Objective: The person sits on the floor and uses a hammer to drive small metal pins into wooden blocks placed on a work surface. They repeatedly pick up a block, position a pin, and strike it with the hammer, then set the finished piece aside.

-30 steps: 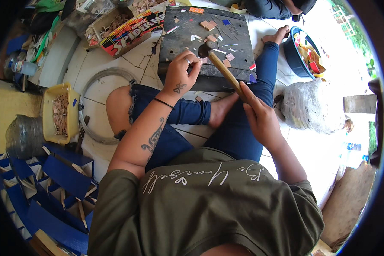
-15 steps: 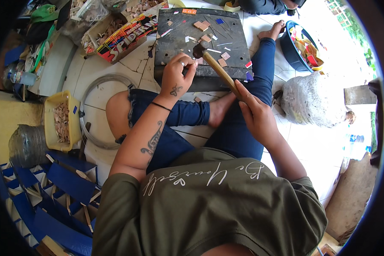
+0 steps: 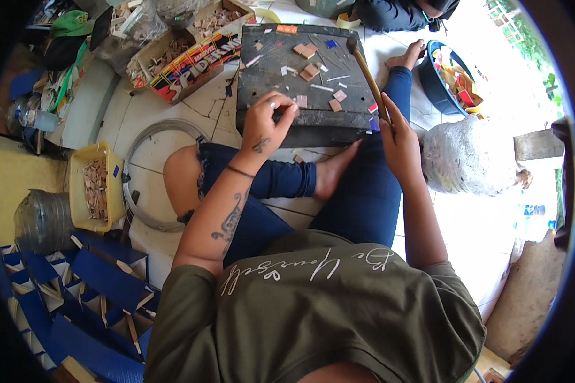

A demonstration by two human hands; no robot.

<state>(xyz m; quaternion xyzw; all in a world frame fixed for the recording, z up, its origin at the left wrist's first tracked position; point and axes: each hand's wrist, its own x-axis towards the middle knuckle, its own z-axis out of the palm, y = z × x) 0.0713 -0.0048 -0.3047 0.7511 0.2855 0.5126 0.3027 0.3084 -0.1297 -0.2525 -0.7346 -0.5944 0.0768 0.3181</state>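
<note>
My right hand (image 3: 400, 137) is wrapped round the wooden handle of a hammer (image 3: 368, 78). The hammer points away from me along the right side of a low black worktop (image 3: 268, 76), its dark head near the far right corner. My left hand (image 3: 269, 124) is over the worktop's near left edge, thumb and forefinger pressed together. Whatever the pinch holds, if anything, is too small to make out. Small wooden pieces (image 3: 310, 71), a pinkish square piece (image 3: 301, 101), thin wire-like rods and white scraps lie scattered on the worktop.
Beyond the worktop on the left stands a printed cardboard box (image 3: 195, 67) of wooden bits. A yellow basin (image 3: 115, 191), a wire coil (image 3: 129, 150) and blue boards (image 3: 105, 277) are on my left. To the right are a blue tub (image 3: 428, 76) and a wrapped bundle (image 3: 457, 156). Another person sits opposite.
The hammer has swung away from my left hand to the right side of the worktop, and my right hand has moved right with it. My left hand stays pinched near the edge.
</note>
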